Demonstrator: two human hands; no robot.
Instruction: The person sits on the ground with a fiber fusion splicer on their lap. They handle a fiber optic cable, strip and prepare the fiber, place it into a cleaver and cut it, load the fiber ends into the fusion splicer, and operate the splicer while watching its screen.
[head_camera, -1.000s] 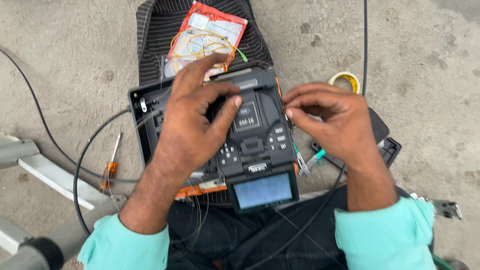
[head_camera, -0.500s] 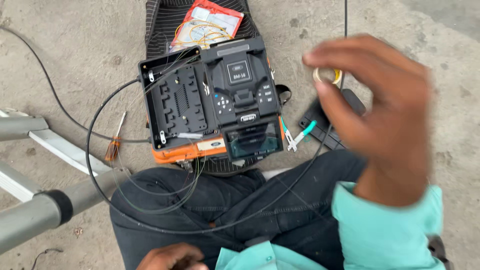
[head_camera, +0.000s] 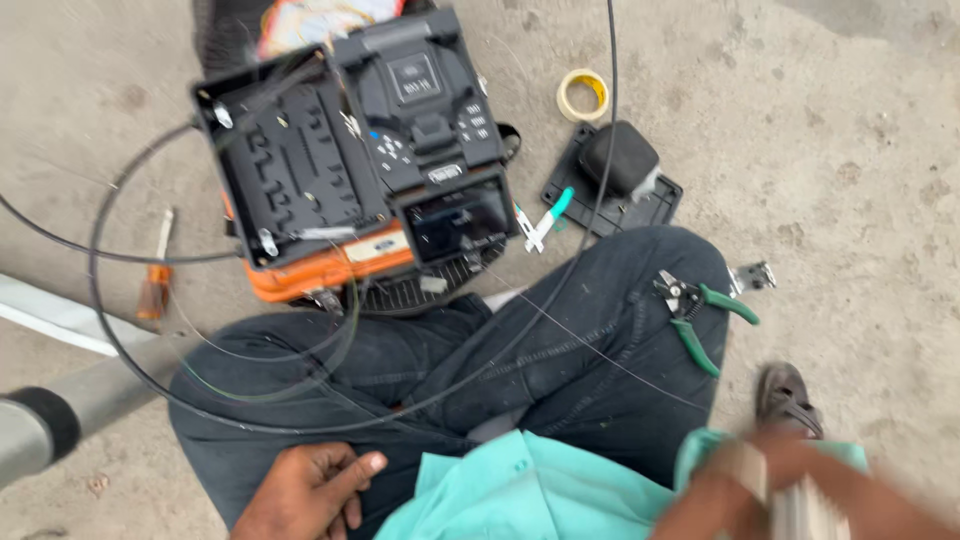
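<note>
head view — looks steeply down | close over lap (head_camera: 520, 370) | concrete floor (head_camera: 850, 180) around

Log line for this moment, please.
left hand: empty, on thigh | right hand: blurred, holds pale object | pliers: on knee | splicer: on ground

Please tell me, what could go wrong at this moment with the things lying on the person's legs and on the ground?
The green-handled pliers lie loose on the knee, so they may slide off if the leg moves. The thin black cable loops across the lap and past the splicing machine; a leg could snag it and tug the machine. The right hand is blurred, so what it carries is unclear.
</note>
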